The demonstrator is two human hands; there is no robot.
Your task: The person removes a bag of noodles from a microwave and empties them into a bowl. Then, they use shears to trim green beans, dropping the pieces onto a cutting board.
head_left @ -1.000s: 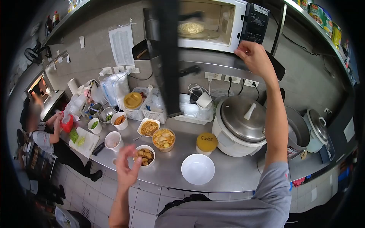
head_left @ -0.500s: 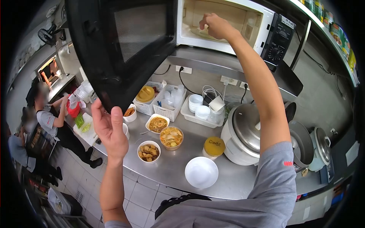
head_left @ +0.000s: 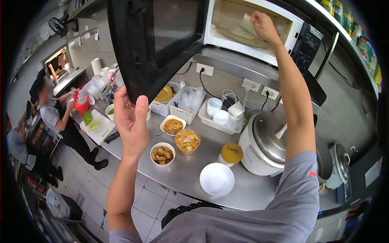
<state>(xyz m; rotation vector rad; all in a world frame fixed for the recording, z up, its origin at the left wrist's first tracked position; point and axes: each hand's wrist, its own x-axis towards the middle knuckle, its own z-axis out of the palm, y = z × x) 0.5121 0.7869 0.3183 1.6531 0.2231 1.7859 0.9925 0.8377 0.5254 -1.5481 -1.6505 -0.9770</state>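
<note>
My left hand (head_left: 131,121) holds the lower corner of the open black microwave door (head_left: 158,44), thumb on one side and fingers on the other. Inside the white microwave (head_left: 209,34), my right hand (head_left: 264,26) pinches the top of a translucent plastic bag (head_left: 244,26), which rests on the turntable. Below on the steel counter are an empty white bowl (head_left: 216,179), a yellow-lidded jar (head_left: 231,154), a tub of soup (head_left: 187,140), a noodle dish (head_left: 173,125) and a cup of browned food pieces (head_left: 162,155).
A large rice cooker (head_left: 259,141) stands at right on the counter (head_left: 178,178). White baskets (head_left: 184,112) and a tray of small cups (head_left: 221,121) line the wall. At left, a co-worker (head_left: 60,117) handles a red bag (head_left: 81,103) beside a cutting board (head_left: 98,127); another person is behind.
My right hand has moved right inside the microwave, and the bag now shows under its fingers. My left hand stays on the door's corner. The view has shifted slightly.
</note>
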